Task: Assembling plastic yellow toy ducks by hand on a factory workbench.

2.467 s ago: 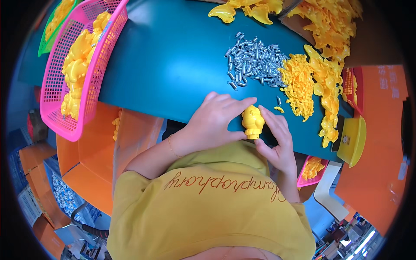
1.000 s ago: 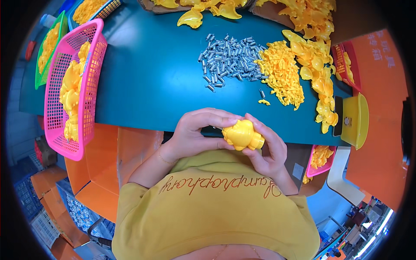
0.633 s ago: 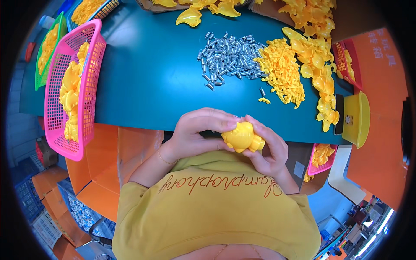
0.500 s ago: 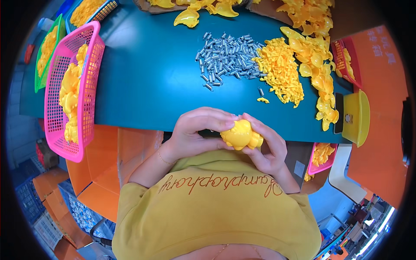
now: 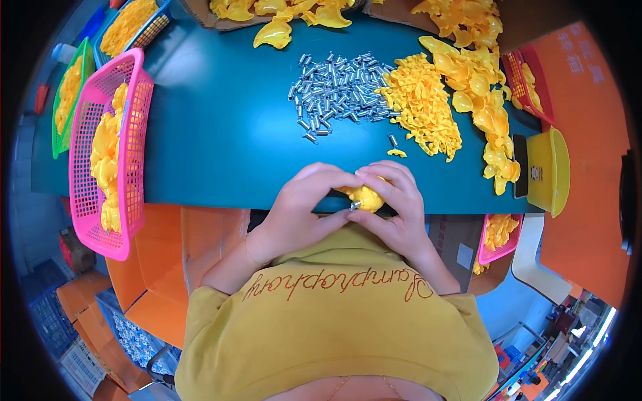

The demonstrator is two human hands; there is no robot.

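Between my hands, at the table's near edge, is a rounded glossy yellow plastic figure (image 5: 366,196). A small metal spring (image 5: 355,205) sticks out of its near left side. My right hand (image 5: 396,200) is closed round the figure, thumb below and fingers above. My left hand (image 5: 311,200) is closed too, its fingertips against the figure's left side by the spring. Farther off lie a heap of metal springs (image 5: 341,90) and a heap of small yellow pieces (image 5: 424,107). One spring (image 5: 392,140) and one curved yellow piece (image 5: 397,154) lie apart, nearer to me.
A pink basket (image 5: 131,160) of yellow figures stands at the left, with green (image 5: 61,137) and blue (image 5: 150,30) baskets behind it. Yellow shell halves (image 5: 491,120) line the right side, beside a yellow bin (image 5: 552,170). An orange carton (image 5: 157,267) sits below the left table edge.
The figure has been turned in my hands, so the spring end now shows on the near left. My right fingers have wrapped farther over it. The whole view has shifted slightly.
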